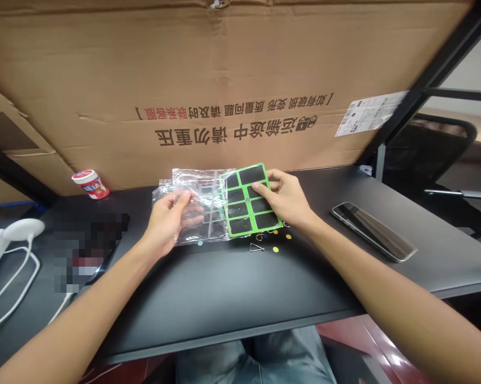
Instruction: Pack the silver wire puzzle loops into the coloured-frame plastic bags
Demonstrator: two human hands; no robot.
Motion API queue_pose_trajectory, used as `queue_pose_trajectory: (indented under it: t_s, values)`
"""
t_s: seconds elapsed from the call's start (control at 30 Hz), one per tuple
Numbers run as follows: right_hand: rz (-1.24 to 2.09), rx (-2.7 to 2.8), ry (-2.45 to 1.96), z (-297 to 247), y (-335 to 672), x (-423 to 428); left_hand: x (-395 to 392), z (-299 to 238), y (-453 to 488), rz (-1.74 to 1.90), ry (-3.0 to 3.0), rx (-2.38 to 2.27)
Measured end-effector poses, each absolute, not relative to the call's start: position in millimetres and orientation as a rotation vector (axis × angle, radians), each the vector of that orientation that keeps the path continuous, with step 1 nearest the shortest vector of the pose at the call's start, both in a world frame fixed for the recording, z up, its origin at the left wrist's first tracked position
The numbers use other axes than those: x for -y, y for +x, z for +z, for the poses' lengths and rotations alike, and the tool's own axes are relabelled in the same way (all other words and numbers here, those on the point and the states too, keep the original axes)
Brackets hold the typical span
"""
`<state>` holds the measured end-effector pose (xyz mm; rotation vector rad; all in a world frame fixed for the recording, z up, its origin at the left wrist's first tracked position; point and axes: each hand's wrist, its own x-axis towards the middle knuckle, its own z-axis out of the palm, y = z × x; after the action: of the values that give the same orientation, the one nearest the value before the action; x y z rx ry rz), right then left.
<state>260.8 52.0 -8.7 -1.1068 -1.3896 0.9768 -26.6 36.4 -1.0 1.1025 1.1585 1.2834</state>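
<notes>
My left hand [170, 218] pinches a clear, crinkled plastic bag [192, 232], its fingers showing through the film. Some coloured shapes are visible through the plastic, too blurred to name. Between thumb and fingers, my right hand [286, 197] holds a flat green card with black rectangular panels [246, 201] and a small round mark at its centre. The card's left edge meets the bag's right side; whether it is partly inside I cannot tell. Below the card on the black table lie a bent metal wire piece [257, 248], a small yellow disc [275, 249] and several similar bits.
A phone [374, 232] lies at the right. At the left stand a red and white tub [90, 184], a white round device [23, 229] with cables, and a blurred-out dark object [92, 250]. A large cardboard sheet [224, 69] walls off the back of the table [224, 298].
</notes>
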Motion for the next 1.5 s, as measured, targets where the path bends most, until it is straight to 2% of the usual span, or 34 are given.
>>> queue_pose_trajectory:
  t_s: [0.17, 0.3, 0.43, 0.9, 1.2, 1.4, 1.5]
  values:
    - [0.974, 1.418, -0.975, -12, 253, -48, -32, -7, -22, 1.154, 1.137, -1.079]
    - [0.867, 1.75, -0.916, -9, 250, -39, -30, -14, -20, 1.092, 1.148, -1.087]
    - [0.992, 1.941, -0.899, -4, 252, -35, -32, -14, -20, 1.165, 1.123, -1.159]
    - [1.414, 1.667, -0.942, -11, 246, -37, -22, 0, -15, 1.219, 1.175, -1.09]
    - [1.255, 1.7, -0.921, -7, 232, -26, -13, -6, -14, 1.065, 1.441, -0.97]
    - [1.307, 1.687, -0.958, -6, 229, -24, -15, -7, -19, 0.875, 1.572, -0.903]
    - [1.315, 1.697, -0.945, -5, 231, -24, -16, -9, -19, 0.914, 1.572, -0.979]
